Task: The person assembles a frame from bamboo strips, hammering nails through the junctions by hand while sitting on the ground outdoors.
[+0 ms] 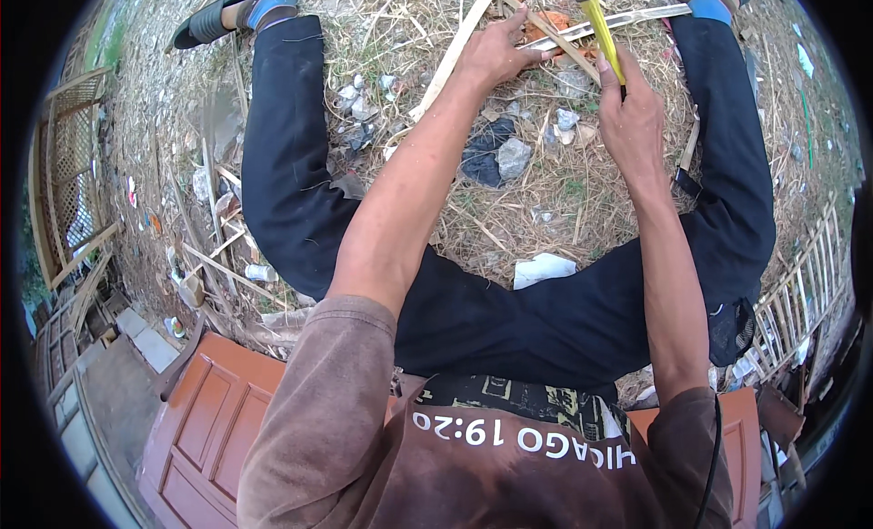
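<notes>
Hammer (597,25): showing a yellow handle, lying in the right grip (630,101), which is clasping it; head running partly off the upper edge. Wooden strips (561,42): pale, narrow, crossing beside the left grip (492,54), whose fingers are touching them; closure cannot be told. Brown shirt (318,402), below both grips: bearing white lettering, appearing upside down.

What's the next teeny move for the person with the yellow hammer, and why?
I'd probably slide the left hand a little farther from the head of the hammer before any tap. The right hand grips the hammer's handle, and its head looks close to the left hand, which is at the crossed wooden slats. A slip might pinch.
</notes>
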A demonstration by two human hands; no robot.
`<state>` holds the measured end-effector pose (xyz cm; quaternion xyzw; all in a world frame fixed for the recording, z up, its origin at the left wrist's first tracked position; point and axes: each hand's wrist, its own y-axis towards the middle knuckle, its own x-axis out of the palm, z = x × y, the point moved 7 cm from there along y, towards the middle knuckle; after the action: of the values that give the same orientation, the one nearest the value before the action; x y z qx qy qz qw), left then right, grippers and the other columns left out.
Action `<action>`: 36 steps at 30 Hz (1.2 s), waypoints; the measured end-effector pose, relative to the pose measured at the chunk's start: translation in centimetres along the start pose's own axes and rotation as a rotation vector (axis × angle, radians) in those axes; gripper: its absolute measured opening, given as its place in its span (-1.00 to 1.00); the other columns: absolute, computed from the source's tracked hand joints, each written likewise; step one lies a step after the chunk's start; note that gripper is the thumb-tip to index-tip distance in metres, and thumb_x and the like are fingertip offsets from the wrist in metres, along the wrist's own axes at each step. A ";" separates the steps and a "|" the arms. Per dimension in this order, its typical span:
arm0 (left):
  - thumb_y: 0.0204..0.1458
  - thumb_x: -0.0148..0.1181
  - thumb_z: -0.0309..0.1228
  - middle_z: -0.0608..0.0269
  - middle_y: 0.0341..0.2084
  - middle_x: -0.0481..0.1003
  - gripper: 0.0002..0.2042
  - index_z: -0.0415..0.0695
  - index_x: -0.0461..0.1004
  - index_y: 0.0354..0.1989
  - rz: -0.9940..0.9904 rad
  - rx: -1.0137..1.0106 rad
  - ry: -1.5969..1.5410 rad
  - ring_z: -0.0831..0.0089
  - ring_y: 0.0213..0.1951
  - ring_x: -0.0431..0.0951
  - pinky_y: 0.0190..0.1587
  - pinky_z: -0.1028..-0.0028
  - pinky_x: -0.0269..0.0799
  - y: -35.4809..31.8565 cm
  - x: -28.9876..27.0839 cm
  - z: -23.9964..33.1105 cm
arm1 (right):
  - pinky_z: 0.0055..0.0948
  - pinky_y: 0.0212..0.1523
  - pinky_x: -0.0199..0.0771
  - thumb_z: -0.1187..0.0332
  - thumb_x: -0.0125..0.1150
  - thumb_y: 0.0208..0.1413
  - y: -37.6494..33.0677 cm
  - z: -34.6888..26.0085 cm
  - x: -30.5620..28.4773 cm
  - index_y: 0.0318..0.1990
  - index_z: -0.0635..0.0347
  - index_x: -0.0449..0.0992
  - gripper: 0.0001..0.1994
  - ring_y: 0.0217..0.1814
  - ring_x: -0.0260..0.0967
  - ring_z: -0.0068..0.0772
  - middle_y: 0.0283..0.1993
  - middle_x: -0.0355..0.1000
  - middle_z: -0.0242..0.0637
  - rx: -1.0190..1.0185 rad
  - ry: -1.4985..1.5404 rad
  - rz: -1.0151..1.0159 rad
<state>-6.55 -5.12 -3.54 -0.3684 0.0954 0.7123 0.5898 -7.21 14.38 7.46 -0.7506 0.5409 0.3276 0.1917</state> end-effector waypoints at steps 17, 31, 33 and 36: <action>-0.14 0.47 0.02 0.08 0.16 0.47 -0.10 0.07 0.20 0.41 -0.008 -0.041 0.048 0.21 0.23 0.44 0.30 0.29 0.33 -0.2 -0.1 -0.3 | 0.05 -0.36 0.44 0.30 0.03 0.31 1.5 -1.5 0.8 0.12 0.18 0.47 -0.70 -0.40 0.52 0.20 -0.51 0.47 0.18 -0.070 -0.023 -0.025; -0.03 0.37 0.08 -0.04 0.10 0.51 -0.06 0.06 0.01 0.48 -0.070 -0.143 0.166 0.00 0.13 0.51 0.19 0.12 0.39 -1.7 -2.6 2.1 | -0.27 -0.36 0.39 0.20 0.08 0.33 0.4 4.0 -1.7 0.14 0.31 0.45 -0.61 -0.45 0.43 -0.35 -0.44 0.50 -0.19 0.196 0.232 0.003; -0.04 0.36 0.10 0.01 -0.07 0.60 -0.09 0.03 0.06 0.44 0.021 -0.004 0.204 0.03 0.04 0.57 0.06 0.09 0.46 -0.6 -3.5 2.2 | -0.42 -0.46 0.31 0.19 0.10 0.34 0.1 6.9 -2.9 0.13 0.37 0.44 -0.59 -0.52 0.27 -0.59 -0.47 0.38 -0.40 0.283 0.393 0.036; -0.01 0.35 0.05 0.06 -0.27 0.64 -0.40 0.00 0.43 0.16 0.024 0.011 0.395 0.05 -0.14 0.63 -0.09 0.12 0.51 -0.8 -7.5 4.6 | -0.59 -0.56 0.19 0.18 0.10 0.35 -0.2 7.8 -4.7 0.17 0.30 0.42 -0.60 -0.55 0.15 -0.72 -0.50 0.23 -0.52 0.367 0.545 0.068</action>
<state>-7.52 -8.06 4.77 -0.4966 0.2178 0.6326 0.5529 -10.16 22.72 5.16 -0.7451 0.6470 0.0181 0.1608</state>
